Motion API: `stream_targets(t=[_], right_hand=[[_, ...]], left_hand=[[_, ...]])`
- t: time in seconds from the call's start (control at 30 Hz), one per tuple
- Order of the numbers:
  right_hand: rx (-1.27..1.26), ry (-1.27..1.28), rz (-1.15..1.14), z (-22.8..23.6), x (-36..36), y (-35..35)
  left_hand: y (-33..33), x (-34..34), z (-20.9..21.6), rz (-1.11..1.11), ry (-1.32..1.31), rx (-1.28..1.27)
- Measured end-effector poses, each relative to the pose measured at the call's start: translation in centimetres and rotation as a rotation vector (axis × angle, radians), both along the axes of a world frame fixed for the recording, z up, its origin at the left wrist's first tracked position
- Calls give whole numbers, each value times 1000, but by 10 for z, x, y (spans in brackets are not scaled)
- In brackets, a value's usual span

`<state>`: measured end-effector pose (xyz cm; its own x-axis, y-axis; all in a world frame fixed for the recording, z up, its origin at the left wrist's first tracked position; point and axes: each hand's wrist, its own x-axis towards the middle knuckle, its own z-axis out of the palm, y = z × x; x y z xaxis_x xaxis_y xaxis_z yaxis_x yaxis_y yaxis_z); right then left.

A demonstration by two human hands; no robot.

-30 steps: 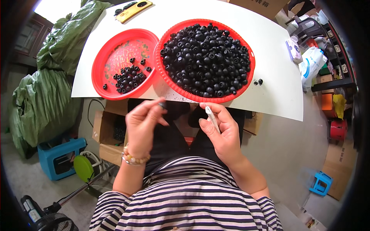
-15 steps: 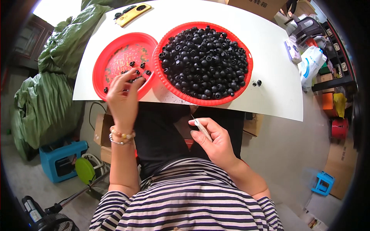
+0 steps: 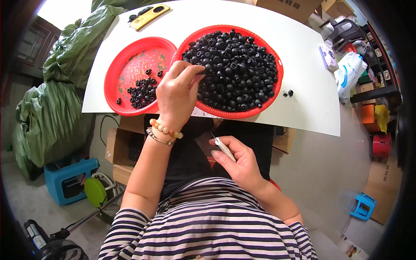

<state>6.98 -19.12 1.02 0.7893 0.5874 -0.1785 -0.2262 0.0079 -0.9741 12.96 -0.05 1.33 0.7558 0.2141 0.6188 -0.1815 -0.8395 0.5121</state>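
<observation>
1. Your left hand is over the near left part of the basket, its thumb and forefinger bent together at the edge of the heap of small black pieces. Whether a piece is grasped between those fingertips, I cannot tell.
2. Your right hand grasps a slim, pale tool between thumb and fingers. It is over your lap, nearer to you than the surface, and the tool's thin, dark tip points far and left.
3. The basket, red and round, stands near the middle of the surface, filled with the heap.
4. Just left of it lies a red plate. A smaller group of black pieces sits on its near right part, with one stray piece at the near left.
5. Right of the basket, a loose piece lies on the surface beside dark crumbs.
6. A yellow phone lies at the far left of the surface; a pack rests at its right edge.
</observation>
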Motion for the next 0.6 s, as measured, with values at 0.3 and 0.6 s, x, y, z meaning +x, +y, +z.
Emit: stream_targets(t=[0.3, 0.6], right_hand=[[14, 51, 15, -2, -2, 2], [32, 73, 5, -6, -5, 4]], left_hand=[[3, -3, -2, -42, -5, -53], [4, -3, 3, -73, -63, 84]])
